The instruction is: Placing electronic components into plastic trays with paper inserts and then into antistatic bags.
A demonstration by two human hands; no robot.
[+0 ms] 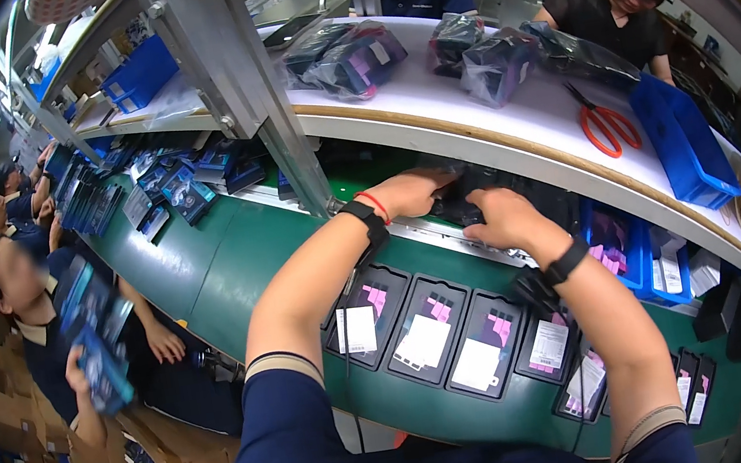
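Both my hands reach forward under the raised shelf, over a heap of black items (458, 209) too dark to name. My left hand (408, 194) is closed at the heap, its fingertips partly lost against something black. My right hand (515, 221) hangs over the near side of the same heap, thumb and forefinger apart, nothing visible between them. Closer to me, a row of shallow black trays (406, 367) lies on the green bench (231, 262). White papers (423, 341) and pink pieces (376, 300) lie in several of them.
Overhead, the white shelf (429, 108) carries plastic-bagged packs (499, 67), red-handled scissors (607, 131) and a blue bin (685, 141). A metal post (236, 69) stands left of my hands. Blue boxes pile up at the left, where a co-worker holds packages (97, 339). Two people are beyond the shelf.
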